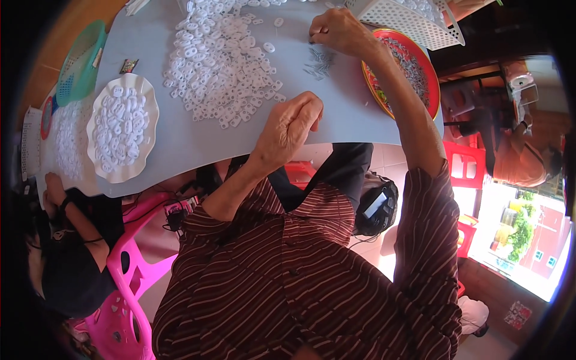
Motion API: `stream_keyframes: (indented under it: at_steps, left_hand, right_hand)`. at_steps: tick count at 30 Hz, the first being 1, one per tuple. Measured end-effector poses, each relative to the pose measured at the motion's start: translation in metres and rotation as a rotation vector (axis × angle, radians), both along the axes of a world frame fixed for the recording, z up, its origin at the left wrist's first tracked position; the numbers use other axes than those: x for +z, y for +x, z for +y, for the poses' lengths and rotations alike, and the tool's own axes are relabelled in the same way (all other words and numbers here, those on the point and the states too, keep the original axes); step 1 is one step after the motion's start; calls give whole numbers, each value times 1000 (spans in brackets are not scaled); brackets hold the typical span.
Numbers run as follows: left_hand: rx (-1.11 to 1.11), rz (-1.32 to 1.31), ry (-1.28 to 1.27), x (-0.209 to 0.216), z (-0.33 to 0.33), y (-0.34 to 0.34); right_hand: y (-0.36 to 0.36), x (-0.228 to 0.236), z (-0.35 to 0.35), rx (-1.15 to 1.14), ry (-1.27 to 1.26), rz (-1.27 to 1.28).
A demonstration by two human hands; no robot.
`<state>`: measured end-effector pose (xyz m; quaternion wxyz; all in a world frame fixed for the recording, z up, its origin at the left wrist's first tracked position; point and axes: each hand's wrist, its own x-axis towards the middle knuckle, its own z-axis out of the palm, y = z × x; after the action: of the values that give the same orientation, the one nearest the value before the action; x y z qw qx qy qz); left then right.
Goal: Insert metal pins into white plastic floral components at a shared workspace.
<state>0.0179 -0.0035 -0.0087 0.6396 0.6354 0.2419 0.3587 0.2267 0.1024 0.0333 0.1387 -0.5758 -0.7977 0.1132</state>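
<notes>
My left hand point(291, 127) is closed above the near edge of the grey table point(210, 147). Its fingers curl inward, so whatever it may hold is hidden. Farther off, my right hand point(340, 29) is closed too, fingertips down at the tabletop, and I cannot make out what is in them. Just nearer than it lies a small heap of thin grey metal pieces point(320, 63), perhaps screws or pins. Many small white plastic pieces with holes point(222, 72) spread in a large pile left of both hands. One white oval piece point(269, 47) lies apart at the pile's right edge.
Under my right forearm stands a red round tray point(433, 90) of metal pieces; a white perforated basket point(408, 27) is behind it. At left are a scalloped white dish point(152, 129) of white pieces, a green basket point(81, 63) and a seated person point(66, 252) on a pink chair point(129, 282).
</notes>
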Motion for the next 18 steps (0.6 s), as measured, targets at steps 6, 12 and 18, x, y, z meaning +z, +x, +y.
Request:
stream_keyframes:
  at_steps: [6, 12, 18]
  left_hand:
    - [6, 5, 16, 4, 0, -1]
    - [13, 24, 28, 3, 0, 0]
    - [34, 41, 24, 8, -2, 2]
  right_hand:
    - [-10, -1, -4, 24, -15, 5]
    - [3, -3, -11, -2, -73, 136]
    - [11, -3, -23, -38, -59, 216]
